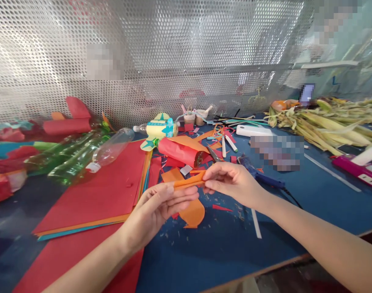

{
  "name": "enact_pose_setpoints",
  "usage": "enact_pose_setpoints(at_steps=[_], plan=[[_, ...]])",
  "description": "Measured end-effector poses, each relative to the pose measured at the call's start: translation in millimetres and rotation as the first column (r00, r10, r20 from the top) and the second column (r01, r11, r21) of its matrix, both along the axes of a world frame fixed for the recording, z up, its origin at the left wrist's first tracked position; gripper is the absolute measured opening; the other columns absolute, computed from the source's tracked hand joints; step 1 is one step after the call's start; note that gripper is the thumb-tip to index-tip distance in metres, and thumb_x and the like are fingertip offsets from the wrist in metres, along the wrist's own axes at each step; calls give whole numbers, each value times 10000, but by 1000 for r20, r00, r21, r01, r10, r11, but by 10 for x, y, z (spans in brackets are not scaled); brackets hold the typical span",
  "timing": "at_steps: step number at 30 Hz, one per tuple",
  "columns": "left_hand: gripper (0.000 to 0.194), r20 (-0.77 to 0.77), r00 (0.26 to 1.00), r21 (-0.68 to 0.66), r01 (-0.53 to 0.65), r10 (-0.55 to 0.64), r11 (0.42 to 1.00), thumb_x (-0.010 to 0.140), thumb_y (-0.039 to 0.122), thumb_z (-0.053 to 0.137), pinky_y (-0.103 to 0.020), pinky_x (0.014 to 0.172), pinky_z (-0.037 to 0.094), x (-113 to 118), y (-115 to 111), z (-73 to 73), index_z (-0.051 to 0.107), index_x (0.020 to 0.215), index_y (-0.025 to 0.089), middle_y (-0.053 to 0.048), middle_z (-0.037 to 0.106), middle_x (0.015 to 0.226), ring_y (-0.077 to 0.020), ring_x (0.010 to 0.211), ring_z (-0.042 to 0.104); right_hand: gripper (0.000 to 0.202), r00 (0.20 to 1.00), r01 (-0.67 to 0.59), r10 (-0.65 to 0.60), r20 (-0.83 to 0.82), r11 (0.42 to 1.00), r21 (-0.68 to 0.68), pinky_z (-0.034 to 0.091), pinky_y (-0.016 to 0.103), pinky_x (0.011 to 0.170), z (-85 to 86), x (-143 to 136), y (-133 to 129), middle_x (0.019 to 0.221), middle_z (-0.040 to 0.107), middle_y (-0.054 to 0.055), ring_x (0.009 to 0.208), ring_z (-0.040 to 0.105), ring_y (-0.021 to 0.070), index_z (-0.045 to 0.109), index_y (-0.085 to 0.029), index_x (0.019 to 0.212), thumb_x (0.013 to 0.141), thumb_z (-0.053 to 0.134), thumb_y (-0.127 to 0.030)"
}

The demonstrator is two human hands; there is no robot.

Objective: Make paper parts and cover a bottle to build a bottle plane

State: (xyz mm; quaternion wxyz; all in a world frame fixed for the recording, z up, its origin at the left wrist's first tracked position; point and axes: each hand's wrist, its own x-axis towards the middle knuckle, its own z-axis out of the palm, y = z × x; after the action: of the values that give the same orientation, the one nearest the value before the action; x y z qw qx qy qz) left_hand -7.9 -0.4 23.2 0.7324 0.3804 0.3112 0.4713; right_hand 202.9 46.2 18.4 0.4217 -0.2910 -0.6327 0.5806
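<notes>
A narrow folded strip of orange paper (189,180) is held between my two hands above the blue table. My left hand (157,205) pinches its left end with the thumb on top and the fingers beneath. The right end is between the thumb and fingers of my right hand (227,181). Below them lies a cut orange paper piece with a rounded edge (193,213). Just behind is a bottle wrapped in red paper (179,151) with an orange piece on it. Scissors (214,154) lie behind my right hand, partly hidden.
Stacked coloured paper sheets (94,191) lie at the left, with clear and green bottles (79,158) behind. A blue glue gun (262,176), corn husks (320,124) and a magenta power strip (356,169) are to the right. A perforated metal screen (173,53) stands at the back.
</notes>
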Motion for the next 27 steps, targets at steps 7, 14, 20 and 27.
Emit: enact_pose_setpoints(at_steps=[7,14,20,27], plan=[[104,12,999,0,34,-34,999,797,229,680,-194,759,561,-16,15,-55,758,865,210,-100,769,927,-195,913,722,128,999,33,-33,8,999,-11,582,228,636,2,2,-15,715,703,-5,642,700,118,637,-185,753,755,723,-280],[174,-100,995,75,8,0,997,753,291,742,-219,739,573,1,31,-64,746,899,197,-87,776,899,-208,880,730,96,993,61,-65,98,997,51,551,199,592,-16,11,-19,663,668,-12,610,668,102,625,-181,739,772,683,-250],[191,-294,944,89,-126,147,988,714,344,771,-214,687,584,65,1,-14,734,802,179,-56,783,795,-198,785,743,83,995,39,-47,90,996,84,542,197,569,-26,-3,-19,658,671,-8,594,658,99,615,-180,774,793,667,-242],[213,-311,925,62,-210,219,976,723,378,756,-150,653,568,50,35,-47,730,757,169,-58,783,796,-163,775,741,73,999,2,-9,45,990,144,563,218,630,-66,-1,-9,730,689,-11,676,689,112,644,-200,845,784,682,-210]])
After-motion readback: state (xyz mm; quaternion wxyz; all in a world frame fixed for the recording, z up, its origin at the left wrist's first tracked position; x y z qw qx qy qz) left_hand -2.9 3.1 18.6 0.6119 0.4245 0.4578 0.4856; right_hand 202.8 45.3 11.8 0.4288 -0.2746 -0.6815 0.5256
